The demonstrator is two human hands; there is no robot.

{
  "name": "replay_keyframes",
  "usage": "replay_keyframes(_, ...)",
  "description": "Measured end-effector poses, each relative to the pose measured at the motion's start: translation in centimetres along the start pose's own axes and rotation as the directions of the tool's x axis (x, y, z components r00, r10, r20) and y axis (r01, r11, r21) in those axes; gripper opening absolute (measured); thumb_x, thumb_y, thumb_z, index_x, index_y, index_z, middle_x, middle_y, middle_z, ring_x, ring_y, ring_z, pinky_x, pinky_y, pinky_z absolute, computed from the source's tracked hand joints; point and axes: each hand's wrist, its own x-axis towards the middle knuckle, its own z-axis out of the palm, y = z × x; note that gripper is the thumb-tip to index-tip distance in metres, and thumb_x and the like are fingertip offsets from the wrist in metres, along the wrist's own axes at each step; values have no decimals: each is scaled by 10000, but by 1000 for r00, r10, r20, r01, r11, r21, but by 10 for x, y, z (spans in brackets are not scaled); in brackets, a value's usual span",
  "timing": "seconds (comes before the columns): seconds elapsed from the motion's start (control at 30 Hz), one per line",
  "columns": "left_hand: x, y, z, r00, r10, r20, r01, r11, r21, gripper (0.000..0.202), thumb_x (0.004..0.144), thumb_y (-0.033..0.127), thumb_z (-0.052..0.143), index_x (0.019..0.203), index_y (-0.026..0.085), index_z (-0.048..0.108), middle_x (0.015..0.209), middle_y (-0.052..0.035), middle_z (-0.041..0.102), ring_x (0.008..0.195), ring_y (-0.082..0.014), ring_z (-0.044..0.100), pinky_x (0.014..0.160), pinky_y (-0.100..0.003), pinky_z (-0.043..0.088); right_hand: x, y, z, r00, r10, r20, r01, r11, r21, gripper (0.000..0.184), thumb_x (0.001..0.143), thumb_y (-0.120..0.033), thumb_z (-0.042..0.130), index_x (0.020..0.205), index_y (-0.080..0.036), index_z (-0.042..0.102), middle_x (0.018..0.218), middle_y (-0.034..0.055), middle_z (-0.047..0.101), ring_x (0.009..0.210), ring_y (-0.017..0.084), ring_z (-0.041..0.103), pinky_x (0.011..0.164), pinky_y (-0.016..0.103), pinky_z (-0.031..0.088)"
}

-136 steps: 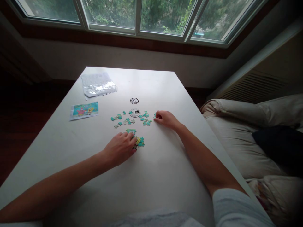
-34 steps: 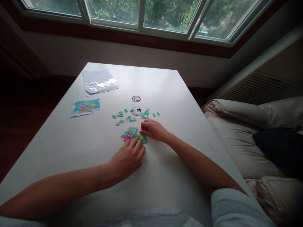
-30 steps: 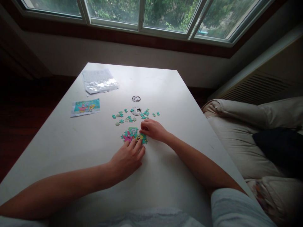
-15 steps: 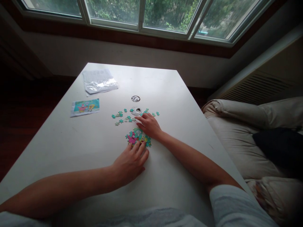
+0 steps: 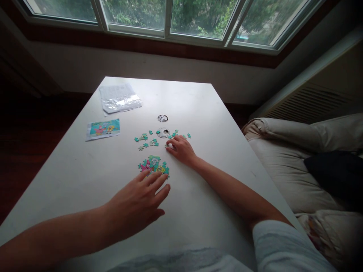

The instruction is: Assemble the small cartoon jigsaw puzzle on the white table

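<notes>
A partly joined jigsaw puzzle (image 5: 153,162) with cartoon figures in pink, yellow and teal lies on the white table. My left hand (image 5: 141,194) rests with spread fingers over its near edge, hiding the bottom part. Up and to the right, my right hand (image 5: 181,150) is curled, thumb and index finger closing on a small pale-green puzzle piece (image 5: 166,146). Loose teal and green puzzle pieces (image 5: 145,145) lie scattered beyond the joined part, some just past my right fingertips.
A small printed picture sheet (image 5: 103,129) lies at the left, with clear plastic sleeves and papers (image 5: 120,99) behind it. Two round holes (image 5: 162,118) are set in the white table (image 5: 215,181). A cushioned sofa (image 5: 272,162) stands along the right side.
The joined puzzle has shifted left, along with my left hand, whose fingers have spread. My right hand has moved slightly right, its index finger drawn in, with a loose piece at its fingertips.
</notes>
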Motion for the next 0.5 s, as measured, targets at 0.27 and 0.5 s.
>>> replay_keyframes(0.27, -21, 16, 39, 999, 1, 54, 0, 1000, -11, 413, 923, 413, 648, 1266, 188, 603, 1475, -143, 530, 1333, -346, 504, 1110, -514, 391, 5, -7, -5, 997, 25, 66, -30, 997, 75, 142, 883, -274, 713, 950, -193, 617, 907, 41, 585, 879, 194, 487, 815, 302, 339)
replay_keyframes(0.5, -4, 3, 53, 989, -143, 23, 145, 988, -57, 510, 928, 414, 635, 1377, 198, 527, 1572, -171, 414, 1435, -380, 398, 1175, -597, 302, -2, -18, -4, 998, -3, 59, -14, 959, 283, 73, 880, -213, 648, 854, -186, 586, 793, 8, 596, 752, 145, 506, 761, 270, 372)
